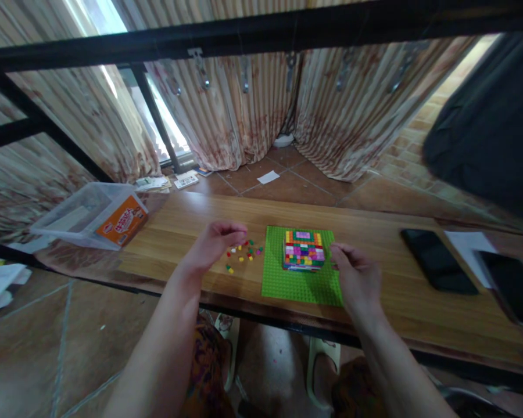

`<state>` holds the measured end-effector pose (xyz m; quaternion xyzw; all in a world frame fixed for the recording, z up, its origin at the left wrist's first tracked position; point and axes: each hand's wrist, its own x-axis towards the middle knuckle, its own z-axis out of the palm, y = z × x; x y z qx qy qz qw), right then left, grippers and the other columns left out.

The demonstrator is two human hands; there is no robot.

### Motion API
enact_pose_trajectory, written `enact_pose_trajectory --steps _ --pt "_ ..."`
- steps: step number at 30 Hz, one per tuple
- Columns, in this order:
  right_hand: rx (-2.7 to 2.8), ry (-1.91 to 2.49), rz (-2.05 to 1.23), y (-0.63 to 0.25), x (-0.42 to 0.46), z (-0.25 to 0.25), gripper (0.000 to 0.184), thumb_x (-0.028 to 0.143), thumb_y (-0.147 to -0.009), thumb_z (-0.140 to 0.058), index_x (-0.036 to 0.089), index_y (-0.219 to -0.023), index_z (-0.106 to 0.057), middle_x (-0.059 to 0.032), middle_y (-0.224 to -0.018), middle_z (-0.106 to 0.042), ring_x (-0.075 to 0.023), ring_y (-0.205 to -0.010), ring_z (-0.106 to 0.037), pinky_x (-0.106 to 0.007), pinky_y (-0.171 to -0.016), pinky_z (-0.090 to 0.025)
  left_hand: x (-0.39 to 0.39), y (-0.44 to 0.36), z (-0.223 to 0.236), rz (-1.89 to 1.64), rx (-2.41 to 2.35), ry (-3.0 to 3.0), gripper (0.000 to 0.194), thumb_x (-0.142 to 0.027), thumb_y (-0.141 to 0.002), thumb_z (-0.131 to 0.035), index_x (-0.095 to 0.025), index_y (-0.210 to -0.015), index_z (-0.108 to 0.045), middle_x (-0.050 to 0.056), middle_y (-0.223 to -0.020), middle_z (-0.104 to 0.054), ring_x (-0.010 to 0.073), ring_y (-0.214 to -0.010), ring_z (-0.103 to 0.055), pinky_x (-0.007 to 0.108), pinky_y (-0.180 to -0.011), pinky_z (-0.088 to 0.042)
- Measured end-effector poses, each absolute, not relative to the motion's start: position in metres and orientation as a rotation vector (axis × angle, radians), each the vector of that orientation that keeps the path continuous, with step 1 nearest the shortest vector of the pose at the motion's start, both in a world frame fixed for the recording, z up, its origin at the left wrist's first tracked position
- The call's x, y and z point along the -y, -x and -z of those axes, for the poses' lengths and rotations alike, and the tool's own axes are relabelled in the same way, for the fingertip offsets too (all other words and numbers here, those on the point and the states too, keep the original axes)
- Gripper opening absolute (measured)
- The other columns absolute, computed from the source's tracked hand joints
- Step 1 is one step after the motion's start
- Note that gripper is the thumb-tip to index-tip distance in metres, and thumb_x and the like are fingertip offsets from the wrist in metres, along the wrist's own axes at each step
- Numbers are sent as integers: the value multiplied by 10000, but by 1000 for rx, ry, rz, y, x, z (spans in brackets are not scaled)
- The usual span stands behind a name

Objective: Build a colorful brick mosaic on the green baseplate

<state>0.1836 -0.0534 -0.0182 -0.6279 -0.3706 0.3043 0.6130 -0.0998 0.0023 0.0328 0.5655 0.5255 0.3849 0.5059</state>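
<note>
A many-coloured toy brick structure [304,253] stands on a green studded baseplate [303,285] on the wooden table. Just left of the plate lie several small loose bricks [241,258] in red, yellow, green and other colours. My left hand [215,244] hovers beside and partly over these bricks, its thumb and fingers pinched together; whatever sits between the fingertips is hidden. At the plate's right edge is my right hand [356,270], close to the structure's right side, its fingers also drawn together. I cannot make out anything in that pinch.
Two dark phones, one [438,261] nearer and one [512,287] at the far right, lie by a white paper [470,248]. A clear plastic bin [78,217] with an orange label stands left of the table [165,232]. A black metal bar [261,29] crosses above.
</note>
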Motion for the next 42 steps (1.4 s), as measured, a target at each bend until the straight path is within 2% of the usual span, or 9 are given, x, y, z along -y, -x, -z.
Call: enact_pose_trajectory --steps 5,10,16,24,33,38,42 --pt "1233 1278 -470 -171 63 4 172 393 -880 -676 256 -887 -780 -51 -958 -730 -199 -890 -670 -320 -766 -538 15 37 -30 -1056 -963 -988 305 -340 -626 -868 -159 -833 -735 1 -759 -707 90 -662 -629 234 -681 -510" --pt "1407 1176 -464 -163 69 -4 157 317 -919 -658 297 -1009 -785 -57 -1103 -701 -202 -1000 -671 -339 -824 -562 26 4 -26 -995 -788 -805 307 -293 -617 -905 -150 -840 -750 3 -769 -718 85 -677 -654 228 -717 -532" --pt "1477 1143 -469 -164 68 -2 181 310 -934 -659 329 -1063 -785 -52 -1124 -696 -211 -1071 -665 -386 -945 -546 27 -1 -26 -874 -723 -801 341 -274 -652 -898 -133 -919 -740 14 -809 -721 82 -677 -650 226 -701 -511" --pt "1482 1141 -460 -161 67 -3 147 295 -937 -645 292 -977 -787 -51 -1079 -705 -206 -1029 -673 -379 -933 -543 30 -6 -24 -860 -800 -802 406 -304 -630 -902 -126 -949 -727 20 -798 -719 72 -618 -627 219 -660 -501" --pt "1278 1289 -407 -193 53 4 131 362 -876 -703 263 -848 -784 -56 -1044 -678 -217 -987 -650 -385 -864 -524 24 9 -30 -922 -998 -1064 149 -251 -763 -727 -109 -811 -724 -15 -605 -604 55 -519 -485 195 -524 -358" --pt "1546 1356 -450 -190 57 9 173 397 -908 -667 286 -886 -799 -66 -1172 -648 -249 -1094 -616 -446 -982 -478 31 13 -26 -712 -1029 -1255 190 -216 -811 -651 -128 -940 -759 7 -733 -654 86 -624 -555 209 -597 -463" --pt "1645 1361 -417 -188 58 13 178 394 -912 -658 283 -908 -797 -73 -1184 -647 -259 -1080 -610 -464 -984 -481 38 7 -19 -622 -995 -1391 288 -227 -846 -604 -143 -1085 -741 21 -822 -677 113 -669 -596 239 -630 -516"
